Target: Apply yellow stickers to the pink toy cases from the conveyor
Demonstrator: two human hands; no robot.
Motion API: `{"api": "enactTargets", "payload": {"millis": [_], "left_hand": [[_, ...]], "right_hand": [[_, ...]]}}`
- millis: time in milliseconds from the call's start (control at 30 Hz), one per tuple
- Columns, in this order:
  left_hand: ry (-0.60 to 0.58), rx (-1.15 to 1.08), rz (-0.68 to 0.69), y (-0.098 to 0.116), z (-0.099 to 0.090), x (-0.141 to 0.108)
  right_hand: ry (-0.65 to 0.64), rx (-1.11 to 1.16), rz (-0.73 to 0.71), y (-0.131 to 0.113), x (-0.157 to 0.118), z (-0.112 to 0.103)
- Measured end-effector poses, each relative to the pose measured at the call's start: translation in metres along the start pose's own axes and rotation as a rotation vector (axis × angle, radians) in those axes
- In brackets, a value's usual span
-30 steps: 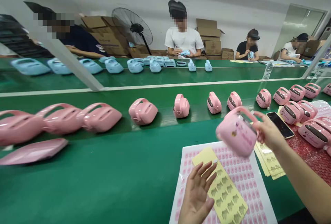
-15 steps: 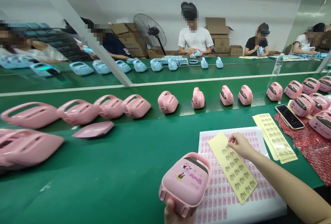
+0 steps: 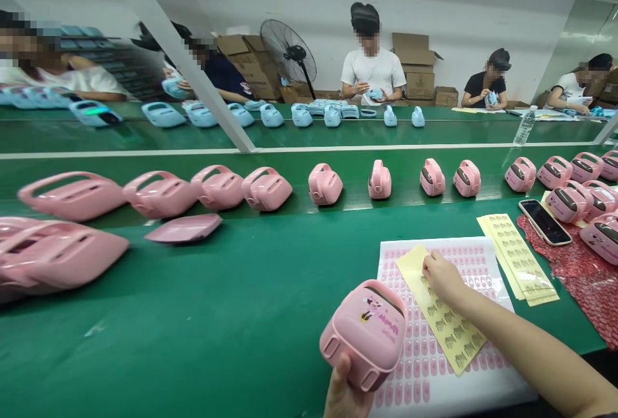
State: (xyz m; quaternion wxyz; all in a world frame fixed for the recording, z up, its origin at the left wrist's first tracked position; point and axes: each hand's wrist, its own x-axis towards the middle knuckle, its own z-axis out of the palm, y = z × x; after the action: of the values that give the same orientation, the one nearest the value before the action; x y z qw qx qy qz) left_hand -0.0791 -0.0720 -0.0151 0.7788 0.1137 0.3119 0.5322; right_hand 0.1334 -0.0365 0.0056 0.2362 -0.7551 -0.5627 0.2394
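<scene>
Down low at the near edge, left hand (image 3: 344,392) clamped from beneath on a pink rounded plastic case with a handle and a cartoon print (image 3: 365,333), thumb up its near side, printed face tilted toward the camera so the surface stays readable and within reach. Hovering above the green bench (image 3: 217,315), touching neither belt nor sheets, overlapping the left border of a white backing sheet of small pink oval stickers (image 3: 458,379). Across that sheet, at a slant, a yellow strip of printed labels (image 3: 441,315), laid on top where fingers can get at it. Right hand (image 3: 441,276) pressed down on the strip's upper part, fingertips pinched together at one label near its edge, apparently picking at it; whether anything has lifted, impossible to tell. Arm coming in from the lower right, resting across the white sheet.

Just right of the work, a fanned stack of more yellow label strips (image 3: 519,260), then a black phone lying face up (image 3: 544,221) beside red bubble wrap (image 3: 586,283) cushioning further pink cases. Along the belt beyond, a row of pink cases (image 3: 326,184) spaced out, plus a loose pink lid lying flat (image 3: 184,228). Farther back, pale blue cases (image 3: 270,115) and co-workers seated behind them, busy with their own pieces.
</scene>
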Motion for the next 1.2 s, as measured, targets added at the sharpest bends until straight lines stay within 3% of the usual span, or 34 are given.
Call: {"api": "enactTargets", "payload": {"millis": [167,267,400,533,733,933,1200], "left_hand": [[0.111,-0.011,-0.05,0.013,0.017,0.006],[0.117,0.031,-0.064,0.019,0.032,0.008],[0.054,0.207,-0.029,0.02,0.054,0.014],[-0.053,0.331,-0.048,0.01,0.074,0.02],[-0.146,0.529,-0.12,-0.003,0.091,0.024],[-0.223,0.633,-0.165,-0.005,0.092,0.027],[-0.235,0.628,-0.16,-0.006,0.092,0.027]], "right_hand": [[0.013,0.072,-0.031,0.001,-0.009,0.001],[-0.022,0.164,-0.03,0.004,-0.012,-0.004],[-0.106,0.307,-0.023,0.009,-0.012,-0.014],[-0.12,0.454,-0.026,0.013,-0.015,-0.04],[-0.121,0.841,-0.118,-0.01,-0.043,-0.083],[-0.226,0.68,-0.133,-0.035,-0.056,-0.079],[-0.229,0.621,-0.067,-0.035,-0.054,-0.07]]}}
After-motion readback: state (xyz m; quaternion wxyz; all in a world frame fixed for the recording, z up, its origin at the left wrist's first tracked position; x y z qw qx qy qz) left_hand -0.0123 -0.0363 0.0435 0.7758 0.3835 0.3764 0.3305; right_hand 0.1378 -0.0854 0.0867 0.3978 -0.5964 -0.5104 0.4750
